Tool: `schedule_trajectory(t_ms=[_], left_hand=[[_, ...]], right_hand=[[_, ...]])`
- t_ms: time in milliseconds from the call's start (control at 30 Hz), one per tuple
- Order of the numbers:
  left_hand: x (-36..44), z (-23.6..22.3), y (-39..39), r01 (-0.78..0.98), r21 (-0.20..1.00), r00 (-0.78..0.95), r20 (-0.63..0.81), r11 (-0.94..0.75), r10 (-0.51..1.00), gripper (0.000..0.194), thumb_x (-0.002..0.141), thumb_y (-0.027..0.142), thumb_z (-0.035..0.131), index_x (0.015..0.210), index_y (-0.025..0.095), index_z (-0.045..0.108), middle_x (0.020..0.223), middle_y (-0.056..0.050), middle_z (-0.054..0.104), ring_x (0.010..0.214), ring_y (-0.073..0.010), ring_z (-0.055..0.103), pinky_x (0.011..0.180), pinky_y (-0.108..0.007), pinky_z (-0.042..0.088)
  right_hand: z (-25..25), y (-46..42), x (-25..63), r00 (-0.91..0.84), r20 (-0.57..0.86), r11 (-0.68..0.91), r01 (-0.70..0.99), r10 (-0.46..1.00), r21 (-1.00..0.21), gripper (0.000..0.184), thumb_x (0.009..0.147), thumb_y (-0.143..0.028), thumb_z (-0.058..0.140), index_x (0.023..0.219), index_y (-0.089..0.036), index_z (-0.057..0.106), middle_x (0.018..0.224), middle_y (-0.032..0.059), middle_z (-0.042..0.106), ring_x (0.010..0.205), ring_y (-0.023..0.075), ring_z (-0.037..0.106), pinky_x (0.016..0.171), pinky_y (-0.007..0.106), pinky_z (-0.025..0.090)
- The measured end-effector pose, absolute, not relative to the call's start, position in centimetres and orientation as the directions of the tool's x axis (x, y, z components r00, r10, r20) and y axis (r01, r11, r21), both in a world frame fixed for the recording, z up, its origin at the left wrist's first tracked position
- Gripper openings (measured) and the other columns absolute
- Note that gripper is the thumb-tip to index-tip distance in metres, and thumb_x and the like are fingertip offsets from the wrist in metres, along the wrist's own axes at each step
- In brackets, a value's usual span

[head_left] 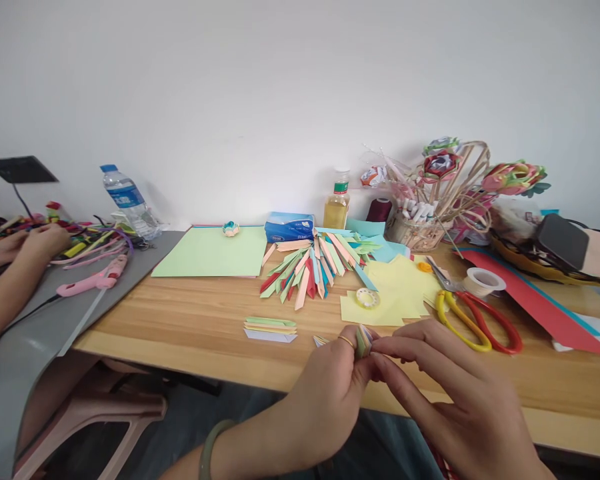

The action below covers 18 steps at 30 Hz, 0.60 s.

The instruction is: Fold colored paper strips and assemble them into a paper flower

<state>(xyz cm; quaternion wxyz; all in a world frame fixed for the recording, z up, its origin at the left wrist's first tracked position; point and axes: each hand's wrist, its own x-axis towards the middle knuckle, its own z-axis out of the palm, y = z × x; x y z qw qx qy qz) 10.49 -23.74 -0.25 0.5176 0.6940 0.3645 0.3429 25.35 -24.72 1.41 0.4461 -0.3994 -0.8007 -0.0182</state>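
At the lower centre-right of the frame, the left hand [330,380] grips a small folded paper [363,342] between thumb and forefinger, while the right hand [460,387] has thumb and fingertips closed at its right edge. The paper sits right between the hands, just above the front of the counter [180,333], its long axis close to upright in the frame; both hands touch it, so neither is nearer. Its lower end is partly hidden by fingers. Just left lies a small strip [321,341], partly behind the left hand, then a row of folded strips [270,329] lying crosswise. Beyond the right hand are the scissors [443,313], near it; a tape ring [367,299] rests on yellow paper [400,283]. Farther up, a fanned pile [310,267] fills the centre, with a green sheet [215,253] to its left and a tissue pack [290,227] behind. A basket [415,233] stands upper right. Nothing stands between the hands and the folded paper.
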Motion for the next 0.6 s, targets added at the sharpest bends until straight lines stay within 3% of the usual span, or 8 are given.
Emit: schedule_trajectory(t_ms=[300,600], left_hand=[[10.86,-0.09,-23.56,0.239,0.939,0.473,0.109,-0.247,0.874,0.02,0.09,0.029,0.032,0.091,0.017,0.048,0.094,-0.01,0.061,0.083,-0.0199,0.055,0.074,-0.034,0.042],[10.96,-0.21,-23.73,0.223,0.934,0.468,0.149,-0.28,0.871,0.021,0.089,0.026,0.033,0.095,0.015,0.048,0.099,-0.014,0.061,0.091,-0.022,0.056,0.08,-0.036,0.043]], right_hand=[[1.42,-24.74,24.93,-0.26,0.71,0.675,0.623,0.655,-0.395,0.012,0.08,-0.013,0.053,0.082,-0.021,0.061,0.07,0.0028,0.061,0.064,0.0137,0.06,0.053,0.023,0.051],[1.82,-24.58,24.75,-0.275,0.719,0.681,0.637,0.639,-0.361,0.013,0.08,-0.011,0.052,0.077,-0.021,0.058,0.066,0.0022,0.058,0.06,0.0127,0.058,0.05,0.023,0.049]])
